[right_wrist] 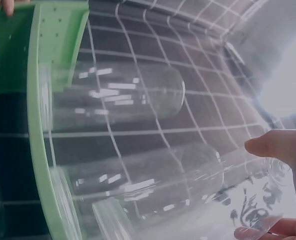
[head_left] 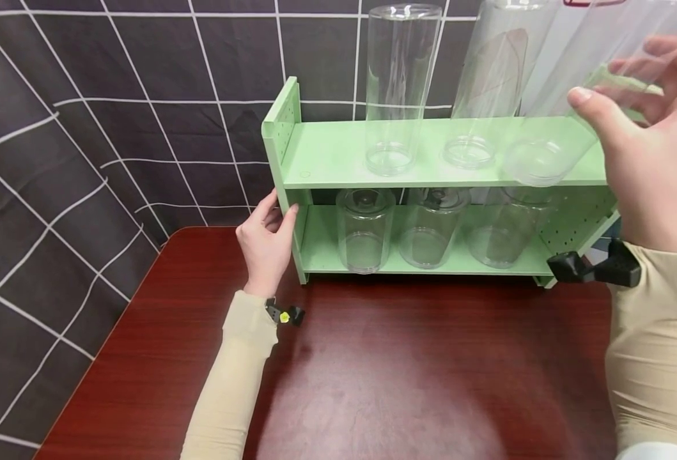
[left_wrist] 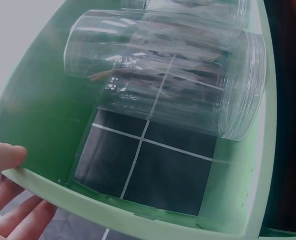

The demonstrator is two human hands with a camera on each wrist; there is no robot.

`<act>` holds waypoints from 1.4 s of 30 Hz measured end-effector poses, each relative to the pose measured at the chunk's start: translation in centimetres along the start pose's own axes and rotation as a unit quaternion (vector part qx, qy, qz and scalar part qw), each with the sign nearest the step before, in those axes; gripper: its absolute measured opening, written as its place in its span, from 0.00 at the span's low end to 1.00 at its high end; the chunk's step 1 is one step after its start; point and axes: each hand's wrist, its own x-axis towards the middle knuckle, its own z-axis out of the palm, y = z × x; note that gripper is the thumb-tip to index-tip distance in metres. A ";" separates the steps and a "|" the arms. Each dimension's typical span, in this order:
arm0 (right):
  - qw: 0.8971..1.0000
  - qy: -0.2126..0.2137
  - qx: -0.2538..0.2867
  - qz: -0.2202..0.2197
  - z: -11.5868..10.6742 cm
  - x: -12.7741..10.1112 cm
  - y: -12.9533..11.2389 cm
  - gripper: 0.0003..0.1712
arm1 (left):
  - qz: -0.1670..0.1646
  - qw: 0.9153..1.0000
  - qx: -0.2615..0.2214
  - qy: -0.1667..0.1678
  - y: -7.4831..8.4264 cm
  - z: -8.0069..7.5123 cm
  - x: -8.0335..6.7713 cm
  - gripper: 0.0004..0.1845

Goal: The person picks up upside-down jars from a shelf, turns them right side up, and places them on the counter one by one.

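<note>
Right fingers (right_wrist: 288,227) around a clear jar (right_wrist: 188,212), two similar jars (right_wrist: 117,95) on green shelf (right_wrist: 38,145)

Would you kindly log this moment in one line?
left hand: grips green rack | right hand: holds tilted clear container | upper shelf: two upright containers | lower shelf: three containers

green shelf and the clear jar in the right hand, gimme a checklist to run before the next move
1. Left hand steadying the green shelf: ok, thumb and fingers grip its side panel.
2. Right hand holding the tilted jar: ok, thumb and fingers are around it.
3. Tilted jar upright: not ok, it leans.
4. Tilted jar's base resting on the upper board: cannot tell.
5. Two other upper jars standing: ok.
6. Three lower jars standing on the lower board: ok.
</note>
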 end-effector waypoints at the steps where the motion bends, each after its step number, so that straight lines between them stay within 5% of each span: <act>1: 1.000 -0.003 0.013 -0.006 0.1 -0.3 0.0 0.38 | 0.000 1.000 0.001 0.000 0.0 0.0 0.0 0.21; 12: 0.994 -0.068 0.078 -0.037 1.1 -3.5 0.4 0.35 | 0.002 1.000 -0.007 -0.004 -0.3 -0.1 0.1 0.20; 23: 0.988 -0.144 0.049 -0.033 1.6 -6.9 2.0 0.39 | -0.003 1.000 -0.011 -0.002 -0.2 -0.1 0.0 0.19; 32: 0.981 -0.189 -0.025 -0.037 1.4 -9.4 4.0 0.39 | -0.003 1.000 -0.008 -0.002 0.5 -0.1 -0.1 0.18; 42: 0.958 -0.233 -0.165 -0.020 1.4 -12.0 6.6 0.40 | -0.011 1.000 -0.004 -0.007 0.1 -0.2 -0.2 0.18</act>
